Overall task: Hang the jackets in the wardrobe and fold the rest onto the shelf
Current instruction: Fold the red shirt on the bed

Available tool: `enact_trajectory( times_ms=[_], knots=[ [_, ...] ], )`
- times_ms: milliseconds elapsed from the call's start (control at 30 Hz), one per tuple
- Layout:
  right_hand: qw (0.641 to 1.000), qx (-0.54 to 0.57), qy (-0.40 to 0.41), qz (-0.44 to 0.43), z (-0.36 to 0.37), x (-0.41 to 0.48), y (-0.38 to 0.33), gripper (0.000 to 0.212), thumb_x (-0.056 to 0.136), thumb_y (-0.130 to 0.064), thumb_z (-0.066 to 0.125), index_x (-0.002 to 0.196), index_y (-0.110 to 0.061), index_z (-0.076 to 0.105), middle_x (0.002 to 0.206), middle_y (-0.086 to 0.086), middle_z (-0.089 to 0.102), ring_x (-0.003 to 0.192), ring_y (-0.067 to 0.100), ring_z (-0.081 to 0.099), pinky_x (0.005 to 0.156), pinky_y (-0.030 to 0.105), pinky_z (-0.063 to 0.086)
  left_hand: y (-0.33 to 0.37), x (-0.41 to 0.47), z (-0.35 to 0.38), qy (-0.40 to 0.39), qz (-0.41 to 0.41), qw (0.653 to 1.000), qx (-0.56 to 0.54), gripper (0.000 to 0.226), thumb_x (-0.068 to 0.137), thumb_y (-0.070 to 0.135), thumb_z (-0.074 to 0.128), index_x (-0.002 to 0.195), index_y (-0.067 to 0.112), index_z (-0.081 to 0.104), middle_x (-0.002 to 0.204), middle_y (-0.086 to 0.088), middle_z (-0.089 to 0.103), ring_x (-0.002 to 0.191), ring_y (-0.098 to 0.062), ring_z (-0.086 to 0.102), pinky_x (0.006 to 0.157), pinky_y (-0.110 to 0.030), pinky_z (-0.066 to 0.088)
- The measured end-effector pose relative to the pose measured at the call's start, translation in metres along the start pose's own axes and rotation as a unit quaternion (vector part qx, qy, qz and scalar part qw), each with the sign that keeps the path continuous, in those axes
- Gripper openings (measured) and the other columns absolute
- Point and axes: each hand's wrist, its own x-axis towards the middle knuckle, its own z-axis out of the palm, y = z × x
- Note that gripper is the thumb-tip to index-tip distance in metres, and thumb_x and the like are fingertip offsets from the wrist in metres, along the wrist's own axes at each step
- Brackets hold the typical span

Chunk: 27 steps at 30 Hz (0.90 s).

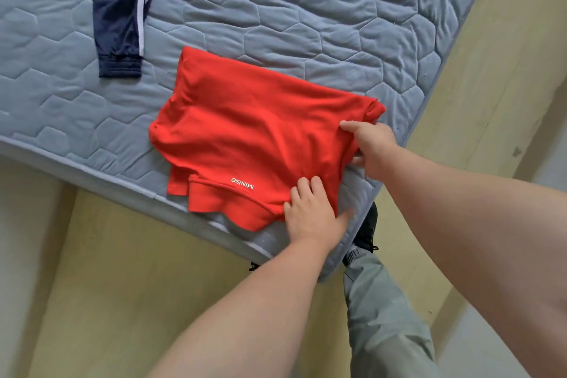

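The left hand [313, 218] lies with its fingers spread flat on the near right corner of a folded bright red knit shirt [245, 126], pressing it down, thumb splayed off to the side. Just below it a grey-green trouser leg [377, 316] and a black shoe [368, 230] stand on the pale yellow floor [122, 285] by the bed's corner. A little further on, the right hand [372, 144] pinches the shirt's right edge, thumb on top and fingers tucked beneath the cloth. The shirt rests on the near corner of a blue-grey quilted mattress [306, 9], its ribbed hem with small white lettering hanging over the edge. Further back, well apart, a shiny navy garment with white stripes [119, 9] lies stretched out, ribbed cuff nearest.
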Motion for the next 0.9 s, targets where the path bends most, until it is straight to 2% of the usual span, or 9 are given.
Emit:
enact_trajectory(
  times_ms=[67, 233, 333, 400, 467, 567, 733, 833, 900],
  knots=[
    [0.999, -0.015, -0.027, -0.009, -0.001, -0.005, -0.007, 0.025, 0.083, -0.015, 0.077, 0.105, -0.018, 0.066, 0.081, 0.003, 0.071, 0.053, 0.013, 0.068, 0.045, 0.027, 0.052, 0.015, 0.002, 0.007, 0.012, -0.061, 0.998, 0.005, 0.084, 0.072, 0.074, 0.066, 0.130, 0.017, 0.042, 0.123, -0.003, 0.046, 0.111, -0.025, 0.050, 0.086, -0.042, 0.047],
    [0.989, -0.105, -0.055, -0.090, 0.005, -0.016, -0.015, 0.015, 0.086, -0.025, 0.077, 0.095, -0.015, 0.070, 0.096, 0.012, 0.075, 0.082, 0.027, 0.075, 0.066, 0.046, 0.063, 0.024, 0.022, 0.008, 0.040, -0.188, 0.981, -0.039, 0.069, 0.072, 0.050, 0.081, 0.119, 0.020, 0.040, 0.121, -0.005, 0.048, 0.112, -0.025, 0.054, 0.081, -0.039, 0.050],
    [0.981, -0.130, -0.061, -0.129, 0.008, -0.021, -0.019, 0.015, 0.090, -0.028, 0.072, 0.084, -0.015, 0.070, 0.090, 0.016, 0.075, 0.077, 0.031, 0.075, 0.060, 0.048, 0.063, 0.021, 0.029, 0.004, 0.037, -0.221, 0.973, -0.063, 0.060, 0.076, 0.033, 0.079, 0.120, 0.018, 0.039, 0.123, -0.007, 0.048, 0.113, -0.027, 0.056, 0.081, -0.040, 0.051],
    [0.973, -0.163, -0.052, -0.152, 0.009, -0.021, -0.022, 0.021, 0.093, -0.031, 0.067, 0.078, -0.016, 0.069, 0.087, 0.017, 0.075, 0.076, 0.033, 0.075, 0.062, 0.050, 0.063, 0.020, 0.031, 0.002, 0.029, -0.221, 0.972, -0.074, 0.048, 0.083, 0.017, 0.070, 0.121, 0.018, 0.040, 0.125, -0.008, 0.050, 0.114, -0.030, 0.057, 0.082, -0.041, 0.052],
    [0.962, -0.208, -0.024, -0.173, 0.004, -0.016, -0.025, 0.029, 0.094, -0.037, 0.062, 0.073, -0.016, 0.065, 0.083, 0.011, 0.072, 0.084, 0.035, 0.073, 0.074, 0.051, 0.061, 0.020, 0.031, -0.001, 0.022, -0.201, 0.976, -0.077, 0.032, 0.092, 0.007, 0.055, 0.119, 0.018, 0.042, 0.124, -0.010, 0.053, 0.113, -0.033, 0.059, 0.083, -0.043, 0.051],
    [0.953, -0.243, 0.041, -0.178, -0.013, -0.009, -0.030, 0.036, 0.096, -0.041, 0.057, 0.069, -0.018, 0.058, 0.081, 0.005, 0.065, 0.094, 0.036, 0.069, 0.086, 0.048, 0.057, 0.026, 0.026, -0.008, 0.008, -0.161, 0.984, -0.076, 0.030, 0.094, -0.002, 0.039, 0.115, 0.017, 0.045, 0.118, -0.013, 0.059, 0.110, -0.037, 0.060, 0.083, -0.044, 0.048],
    [0.941, -0.253, 0.171, -0.147, -0.047, -0.001, -0.037, 0.036, 0.099, -0.041, 0.051, 0.110, -0.012, 0.071, 0.113, 0.013, 0.071, 0.110, 0.035, 0.064, 0.093, 0.037, 0.051, 0.053, 0.014, -0.018, -0.063, -0.090, 0.990, -0.090, 0.033, 0.087, -0.005, 0.040, 0.110, 0.018, 0.047, 0.111, -0.014, 0.063, 0.107, -0.039, 0.059, 0.077, -0.041, 0.043],
    [0.941, -0.188, 0.266, -0.098, -0.058, -0.009, -0.039, 0.038, 0.101, -0.040, 0.044, 0.113, -0.013, 0.068, 0.116, 0.011, 0.070, 0.109, 0.034, 0.065, 0.083, 0.033, 0.045, 0.072, 0.002, -0.022, -0.102, -0.076, 0.983, -0.128, 0.034, 0.084, -0.002, 0.045, 0.110, 0.020, 0.049, 0.109, -0.014, 0.063, 0.106, -0.040, 0.058, 0.074, -0.039, 0.040],
    [0.937, -0.163, 0.293, -0.096, -0.054, -0.018, -0.041, 0.035, 0.102, -0.039, 0.044, 0.115, -0.015, 0.065, 0.117, 0.009, 0.070, 0.110, 0.033, 0.064, 0.083, 0.034, 0.044, 0.078, -0.004, -0.021, -0.106, -0.082, 0.979, -0.156, 0.028, 0.087, 0.004, 0.050, 0.110, 0.019, 0.050, 0.109, -0.014, 0.063, 0.105, -0.040, 0.058, 0.074, -0.038, 0.041]
  ],
)
